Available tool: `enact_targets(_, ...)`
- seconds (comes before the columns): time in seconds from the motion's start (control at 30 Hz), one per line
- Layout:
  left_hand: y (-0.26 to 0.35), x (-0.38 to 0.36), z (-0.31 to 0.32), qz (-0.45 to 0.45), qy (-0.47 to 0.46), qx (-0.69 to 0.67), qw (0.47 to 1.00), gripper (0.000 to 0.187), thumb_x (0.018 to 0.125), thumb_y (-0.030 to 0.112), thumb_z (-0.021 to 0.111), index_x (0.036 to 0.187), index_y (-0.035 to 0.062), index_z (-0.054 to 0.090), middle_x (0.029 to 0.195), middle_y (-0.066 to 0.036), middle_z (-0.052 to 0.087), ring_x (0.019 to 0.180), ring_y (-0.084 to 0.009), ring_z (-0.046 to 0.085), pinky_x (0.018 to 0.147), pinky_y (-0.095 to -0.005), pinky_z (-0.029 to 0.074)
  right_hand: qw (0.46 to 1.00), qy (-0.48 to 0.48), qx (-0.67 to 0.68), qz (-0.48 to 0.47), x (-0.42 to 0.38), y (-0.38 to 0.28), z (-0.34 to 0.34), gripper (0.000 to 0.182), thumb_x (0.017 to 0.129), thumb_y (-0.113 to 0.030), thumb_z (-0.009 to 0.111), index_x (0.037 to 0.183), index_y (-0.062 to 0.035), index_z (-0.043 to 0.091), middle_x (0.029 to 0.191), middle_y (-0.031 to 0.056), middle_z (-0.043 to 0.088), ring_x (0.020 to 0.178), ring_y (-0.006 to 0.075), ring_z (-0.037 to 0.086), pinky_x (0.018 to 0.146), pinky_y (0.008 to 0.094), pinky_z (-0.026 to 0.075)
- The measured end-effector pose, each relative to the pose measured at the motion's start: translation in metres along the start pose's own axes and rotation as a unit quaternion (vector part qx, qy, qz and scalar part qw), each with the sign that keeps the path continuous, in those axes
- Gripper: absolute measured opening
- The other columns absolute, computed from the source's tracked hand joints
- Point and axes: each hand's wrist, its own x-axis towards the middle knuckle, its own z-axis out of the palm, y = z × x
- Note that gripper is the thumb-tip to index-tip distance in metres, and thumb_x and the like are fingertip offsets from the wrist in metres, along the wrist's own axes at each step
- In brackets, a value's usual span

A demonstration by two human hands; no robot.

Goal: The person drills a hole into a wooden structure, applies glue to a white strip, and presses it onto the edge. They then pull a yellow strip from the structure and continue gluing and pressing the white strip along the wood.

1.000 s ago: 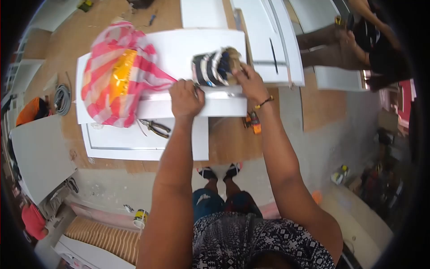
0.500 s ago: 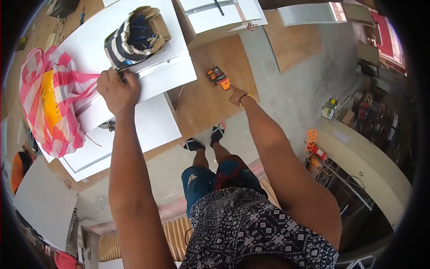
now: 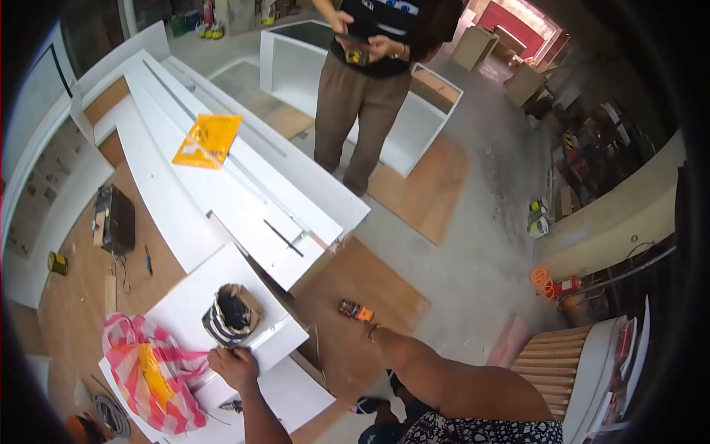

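My left hand [image 3: 235, 368] is curled at the edge of a white cabinet panel [image 3: 285, 342], just below a torn, striped bag of dark small pieces [image 3: 235, 311]. Whatever its fingers close on is hidden. A pink-and-white checkered plastic bag [image 3: 133, 377], with a yellow packet [image 3: 154, 376] inside, lies to its left, and a twisted strip of it reaches my fingers. Out to the right, my right hand [image 3: 369, 333] grips an orange-and-black cordless drill [image 3: 356, 311], held over a brown board on the floor.
Ahead, a person [image 3: 362, 96] stands holding a dark flat object. A yellow envelope [image 3: 208, 140] lies on a long white cabinet [image 3: 166, 100]. A black case [image 3: 115, 220] and screwdriver [image 3: 149, 261] rest on a wooden surface. An orange coiled hose [image 3: 543, 285] is at right.
My view has tilted up and forward, bringing the standing person and long cabinet into sight. Both hands appear lower in view; the drill stays in my right hand.
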Motion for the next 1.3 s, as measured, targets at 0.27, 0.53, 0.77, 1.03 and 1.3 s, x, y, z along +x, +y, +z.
enact_targets(0.27, -0.007, -0.006, -0.001, -0.023, -0.039, 0.046, 0.998, 0.021, 0.080, 0.017, 0.056, 0.091, -0.0002, 0.050, 0.097, -0.021, 0.050, 0.100, -0.0413, 0.046, 0.092, -0.0527, 0.037, 0.999, -0.026, 0.041, 0.013, -0.021, 0.002, 0.005, 0.089, 0.084, -0.029, 0.065, 0.159, -0.0076, 0.022, 0.129, 0.0258, 0.064, 0.116, 0.0363, 0.065, 0.096, 0.0444, 0.053)
enact_targets(0.53, -0.012, -0.005, 0.007, -0.004, -0.018, 0.059, 0.998, 0.024, 0.086, 0.022, 0.053, 0.092, -0.0016, 0.050, 0.097, -0.023, 0.050, 0.099, -0.0429, 0.048, 0.091, -0.0535, 0.038, 0.995, -0.021, 0.094, 0.018, -0.034, 0.015, 0.009, 0.089, 0.085, -0.031, 0.066, 0.158, -0.0058, 0.022, 0.129, 0.0258, 0.065, 0.116, 0.0364, 0.065, 0.096, 0.0448, 0.054)
enact_targets(0.77, -0.018, -0.006, 0.008, 0.009, -0.027, 0.072, 0.997, 0.031, 0.089, 0.027, 0.051, 0.092, -0.0033, 0.051, 0.095, -0.023, 0.051, 0.097, -0.0436, 0.050, 0.092, -0.0548, 0.040, 0.991, -0.018, 0.131, 0.025, -0.047, 0.020, 0.025, 0.089, 0.086, -0.032, 0.066, 0.158, -0.0042, 0.022, 0.128, 0.0259, 0.065, 0.116, 0.0364, 0.066, 0.095, 0.0452, 0.054)
enact_targets(1.03, -0.012, -0.004, 0.003, -0.018, -0.038, 0.045, 0.998, 0.030, 0.087, 0.027, 0.052, 0.093, -0.0025, 0.052, 0.099, -0.023, 0.052, 0.104, -0.0430, 0.050, 0.096, -0.0556, 0.039, 0.990, -0.009, 0.141, 0.027, -0.057, 0.020, 0.043, 0.089, 0.086, -0.033, 0.066, 0.157, -0.0024, 0.022, 0.128, 0.0260, 0.065, 0.117, 0.0365, 0.066, 0.094, 0.0457, 0.054)
enact_targets(1.3, -0.011, -0.004, 0.003, -0.024, -0.030, 0.039, 0.998, 0.024, 0.084, 0.021, 0.055, 0.090, -0.0019, 0.053, 0.098, -0.022, 0.053, 0.102, -0.0429, 0.050, 0.095, -0.0552, 0.039, 0.992, 0.011, 0.122, 0.016, -0.076, 0.012, 0.047, 0.090, 0.086, -0.034, 0.067, 0.157, -0.0012, 0.023, 0.129, 0.0263, 0.064, 0.118, 0.0367, 0.065, 0.096, 0.0456, 0.053)
